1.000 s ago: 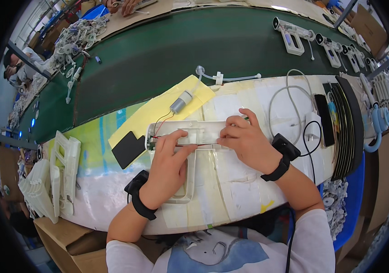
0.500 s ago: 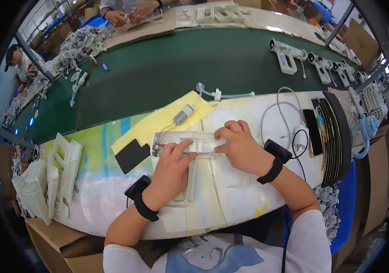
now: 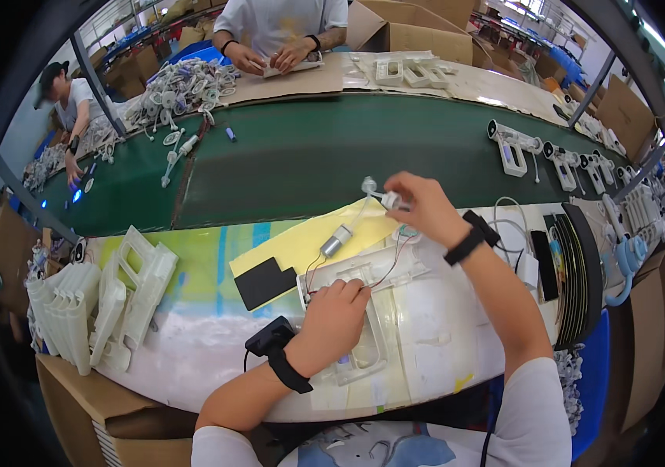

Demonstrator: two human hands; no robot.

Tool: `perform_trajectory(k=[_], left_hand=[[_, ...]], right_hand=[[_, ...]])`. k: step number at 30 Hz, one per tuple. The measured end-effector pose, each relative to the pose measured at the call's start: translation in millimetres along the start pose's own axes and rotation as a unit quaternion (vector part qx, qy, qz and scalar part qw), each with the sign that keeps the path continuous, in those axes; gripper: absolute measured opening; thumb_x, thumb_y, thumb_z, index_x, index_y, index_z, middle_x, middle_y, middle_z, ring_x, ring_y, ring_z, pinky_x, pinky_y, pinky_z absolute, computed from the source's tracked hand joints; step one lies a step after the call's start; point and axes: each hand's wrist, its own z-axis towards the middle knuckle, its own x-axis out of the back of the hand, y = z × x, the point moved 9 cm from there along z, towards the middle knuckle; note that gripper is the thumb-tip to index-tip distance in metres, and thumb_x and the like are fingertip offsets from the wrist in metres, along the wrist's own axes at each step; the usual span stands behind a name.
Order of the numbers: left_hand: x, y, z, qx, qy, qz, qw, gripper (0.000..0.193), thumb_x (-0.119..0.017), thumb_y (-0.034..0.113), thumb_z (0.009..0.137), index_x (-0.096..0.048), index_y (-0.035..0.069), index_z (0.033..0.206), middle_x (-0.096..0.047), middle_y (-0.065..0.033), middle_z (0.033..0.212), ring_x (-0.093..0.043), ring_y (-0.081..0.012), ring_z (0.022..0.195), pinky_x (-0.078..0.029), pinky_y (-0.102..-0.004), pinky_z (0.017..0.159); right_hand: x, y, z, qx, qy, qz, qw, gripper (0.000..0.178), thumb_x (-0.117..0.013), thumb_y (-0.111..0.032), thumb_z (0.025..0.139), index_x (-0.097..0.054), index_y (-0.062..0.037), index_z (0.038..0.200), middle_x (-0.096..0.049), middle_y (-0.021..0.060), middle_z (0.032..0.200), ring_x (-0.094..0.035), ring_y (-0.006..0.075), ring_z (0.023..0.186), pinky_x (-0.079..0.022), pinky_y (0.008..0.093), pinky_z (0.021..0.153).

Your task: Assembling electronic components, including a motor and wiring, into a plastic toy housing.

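A white gun-shaped plastic housing half [image 3: 391, 272] lies on the table, its looped handle toward me. My left hand [image 3: 334, 321] rests on its left part, fingers curled onto it, with thin red and black wires at the fingertips. Beyond the housing, my right hand [image 3: 430, 208] pinches a white plastic tube fitting [image 3: 391, 200] at the yellow sheet's far edge. A clear tube runs from near that fitting toward a small silver-grey motor [image 3: 337, 240], which lies on the yellow sheet [image 3: 286, 251]. To the motor's left is a black L-shaped pad [image 3: 265, 282].
White housing parts [image 3: 76, 307] stand stacked at the left. A white cable [image 3: 509, 226], black strips [image 3: 581, 272] and a blue-white part [image 3: 626, 257] are at the right. Beyond the green belt [image 3: 294, 156], a co-worker's hands [image 3: 270, 62] handle a white piece. Assembled units [image 3: 513, 148] lie far right.
My right hand has left the housing's right end and moved away from me to grip the tube fitting. Red wires now show across the housing. The whole view has shifted.
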Motion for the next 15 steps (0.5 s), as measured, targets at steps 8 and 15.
perform_trajectory(k=[8, 15], left_hand=[[0.7, 1.0, 4.7, -0.015, 0.032, 0.059, 0.998, 0.037, -0.062, 0.004, 0.073, -0.061, 0.002, 0.11, -0.059, -0.0096, 0.11, -0.058, -0.0268, 0.095, -0.047, -0.0381, 0.076], [-6.9, 12.9, -9.6, -0.032, 0.023, 0.044, 0.998, 0.038, -0.06, 0.004, 0.073, -0.061, 0.002, 0.111, -0.059, -0.0096, 0.111, -0.058, -0.027, 0.099, -0.048, -0.0385, 0.078]], right_hand=[[-28.9, -52.3, -100.0, 0.095, -0.013, -0.169, 0.981, 0.036, -0.074, -0.01, 0.076, -0.065, -0.0067, 0.111, -0.063, 0.0121, 0.102, -0.058, 0.0305, 0.095, -0.052, 0.0366, 0.08], [-30.3, -41.2, -130.2, 0.043, -0.022, -0.071, 0.996, 0.031, -0.067, -0.012, 0.085, -0.066, -0.0126, 0.116, -0.061, 0.0122, 0.11, -0.061, 0.029, 0.099, -0.053, 0.0367, 0.081]])
